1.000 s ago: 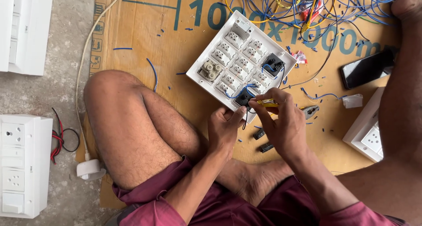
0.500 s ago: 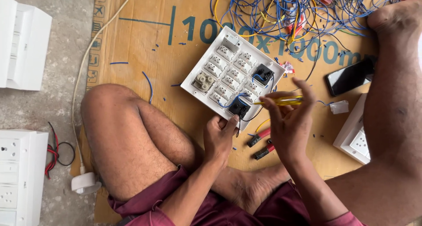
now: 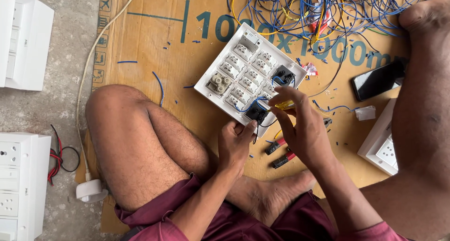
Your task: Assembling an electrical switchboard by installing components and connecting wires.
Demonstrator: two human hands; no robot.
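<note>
Just beyond both hands' grip, switch plate (image 3: 243,77).

A sheet of brown cardboard (image 3: 154,44) covers the concrete floor (image 3: 70,35). At its far edge sprawls a tangle of blue and yellow wires (image 3: 323,11). A black phone (image 3: 377,79) lies at its right side, with 1 white socket plate (image 3: 382,147) just nearer. Off its left edge stand 2 white switch boxes (image 3: 23,39), a red and black wire loop (image 3: 58,156) and a white plug (image 3: 91,190) on a cream cord.

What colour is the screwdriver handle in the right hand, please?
Translucent yellow screwdriver handle, head view.
</note>
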